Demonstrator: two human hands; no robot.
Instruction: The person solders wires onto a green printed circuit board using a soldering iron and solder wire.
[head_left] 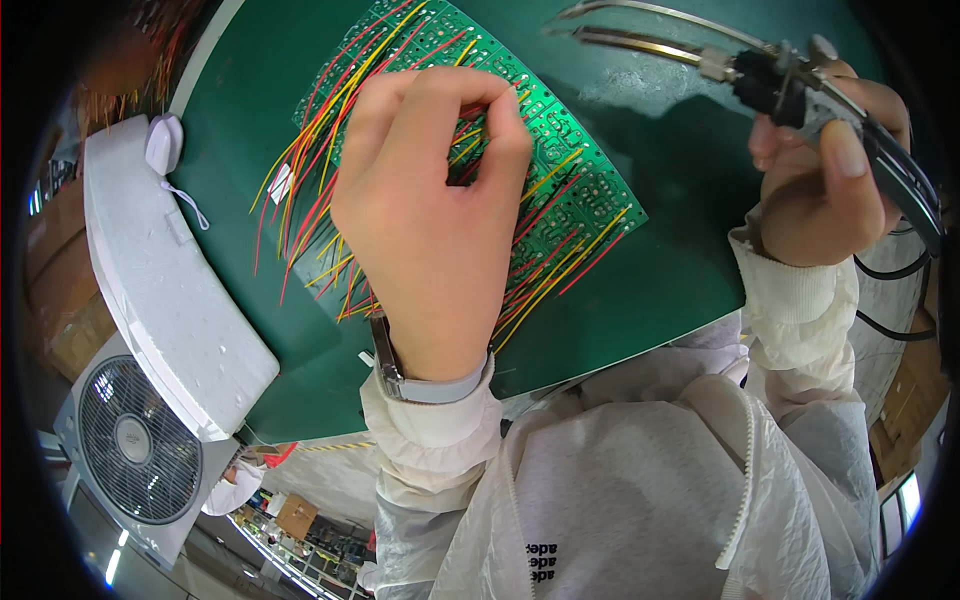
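One green circuit board [575, 165] is lying on the table [665, 290], ctr of the work area. Writing first: 3 stacked rows of dark lettering [540, 563] are showing on the grey shirt [620, 480], below the board; a mark on the hub of the fan [135, 440] is too small to read. 1 white tag [280, 183] is sitting among the wires [320, 140], L edge of board; can't make out any print on it.

Counts: 2 hands, 1 board, 1 fan, 1 foam block [180, 290], 1 soldering tool [770, 85] w/ 2 metal tubes. Red + yellow wires are fanning off the board, mostly L and toward the wearer; too many & overlapping to count.

L hand [430, 190] is arching over the board, thumb + index tips pinching a thin wire [518, 87] nr its upper R edge; colour hard to tell. 1 watch [430, 387] is circling that wrist. R hand [820, 190] is gripping the soldering tool R of board, fingers wrapping round it; tips are blurring, hanging above/R of the board, apart from it.

Foam block is standing L of board, fan beyond it, lower L.
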